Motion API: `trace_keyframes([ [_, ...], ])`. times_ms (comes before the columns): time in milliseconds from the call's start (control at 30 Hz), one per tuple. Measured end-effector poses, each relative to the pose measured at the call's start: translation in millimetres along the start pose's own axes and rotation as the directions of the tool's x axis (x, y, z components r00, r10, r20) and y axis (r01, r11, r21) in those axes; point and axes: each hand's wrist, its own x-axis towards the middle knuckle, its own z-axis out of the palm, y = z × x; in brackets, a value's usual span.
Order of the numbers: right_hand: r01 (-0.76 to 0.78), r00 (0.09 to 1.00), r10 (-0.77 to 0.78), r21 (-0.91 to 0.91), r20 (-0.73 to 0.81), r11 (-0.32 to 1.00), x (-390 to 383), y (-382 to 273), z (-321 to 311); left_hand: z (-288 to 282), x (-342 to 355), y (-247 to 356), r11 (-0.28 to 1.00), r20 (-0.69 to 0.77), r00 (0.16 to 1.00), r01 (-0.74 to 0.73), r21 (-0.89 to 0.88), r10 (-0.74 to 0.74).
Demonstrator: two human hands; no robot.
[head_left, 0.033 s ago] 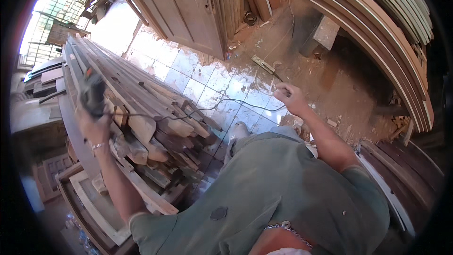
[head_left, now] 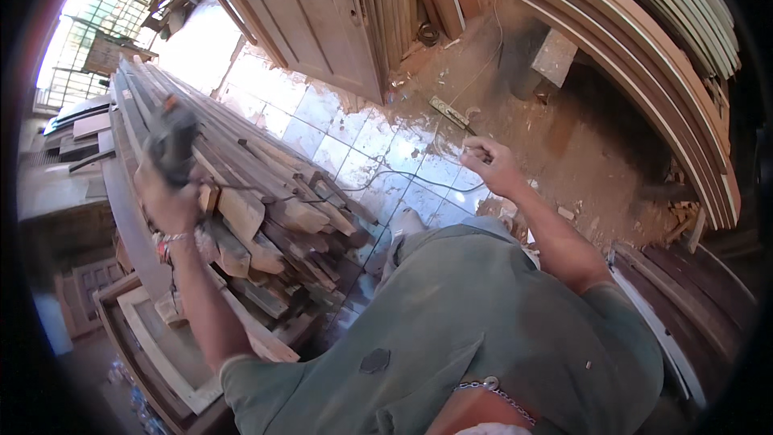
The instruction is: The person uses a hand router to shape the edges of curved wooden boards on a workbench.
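My left hand [head_left: 171, 197] is wrapped round a dark, corded power tool [head_left: 174, 145] with an orange spot at its far end. Motion blur hides the tool's exact kind. It is held above the left side of a long stack of wooden boards [head_left: 241, 137]. From the tool a thin dark cable [head_left: 354, 188] runs across the boards and over the floor. My right hand [head_left: 491, 167] hovers above the floor on the right, fingers curled and thumb close to them. Whether anything small is pinched there cannot be made out.
A pale power strip [head_left: 449, 111] lies on the dusty floor beyond my right hand. A panelled wooden door [head_left: 302, 20] stands at the back. Curved wooden pieces [head_left: 644, 56] are stacked at the far right. Framed panels [head_left: 157, 346] lean at the near left.
My left hand and the power tool have shifted slightly to the right. My right hand has moved a little to the left and away from me.
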Motion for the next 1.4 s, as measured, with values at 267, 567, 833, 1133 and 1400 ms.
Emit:
trace_keyframes([
  [267, 0.486, 0.873, -0.461, 0.352, -0.159, 0.8, -63.2, -93.7, -101.1, 42.4, 20.0, 352.2, 0.738, -0.354, 0.841, -0.533, -0.413, 0.409],
  [567, 0.731, 0.643, -0.244, 0.486, -0.726, 0.479, -112.9, -63.0, -243.2, -8.4, -9.1, 574.1, 0.349, -0.473, 0.667, -0.723, -0.596, 0.575],
  [833, 0.675, 0.709, -0.273, 0.514, -0.65, 0.53, -109.6, -26.7, -336.1, -53.3, 91.6, 606.1, 0.001, -0.37, 0.636, -0.503, -0.864, 0.677],
  [1133, 0.538, 0.842, -0.395, 0.613, -0.366, 0.579, -37.8, -61.2, -363.0, -1.7, 180.2, 694.1, 0.092, -0.005, 0.272, -0.341, -0.936, 0.962],
  [1400, 0.473, 0.881, -0.219, 0.783, -0.419, 0.405, 22.3, -84.3, -378.5, 32.4, 232.5, 685.7, 0.159, 0.073, 0.628, -0.082, -0.984, 0.775],
])
